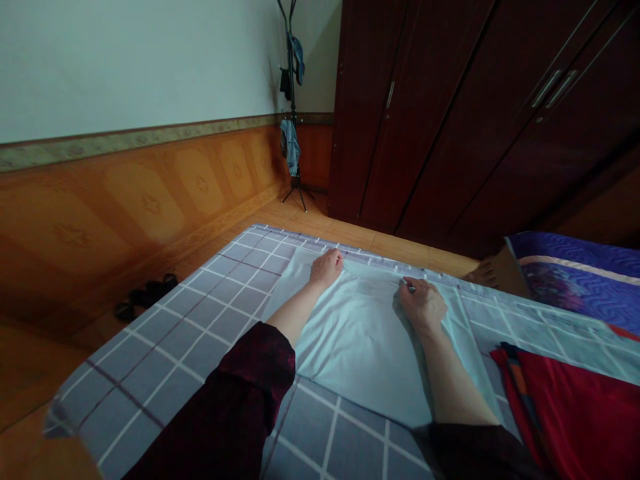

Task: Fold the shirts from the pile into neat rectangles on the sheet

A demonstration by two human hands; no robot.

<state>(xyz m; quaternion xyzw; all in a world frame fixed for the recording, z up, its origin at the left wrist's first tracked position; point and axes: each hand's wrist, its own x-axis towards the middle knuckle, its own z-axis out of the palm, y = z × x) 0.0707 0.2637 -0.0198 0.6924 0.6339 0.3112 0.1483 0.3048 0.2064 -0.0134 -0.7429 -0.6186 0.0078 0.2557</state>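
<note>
A pale, light blue-green cloth (365, 333) lies spread on a bed or table with a grey checked cover (200, 320). At its far left edge, my left hand (327, 268) is closed on the fabric. My right hand (423, 305) pinches the same cloth near its far right part, fingers curled together. Wrinkles run through the fabric between and below the hands, mostly on the left. Dark sleeves cover both forearms.
Red folded fabric (575, 407) lies at the right. Beyond stand a dark red wardrobe (425, 120) and a coat rack (293, 100). A purple bedspread (580, 273) and a person's foot (483, 275) are at the far right; dark footwear (145, 295) sits on the left floor.
</note>
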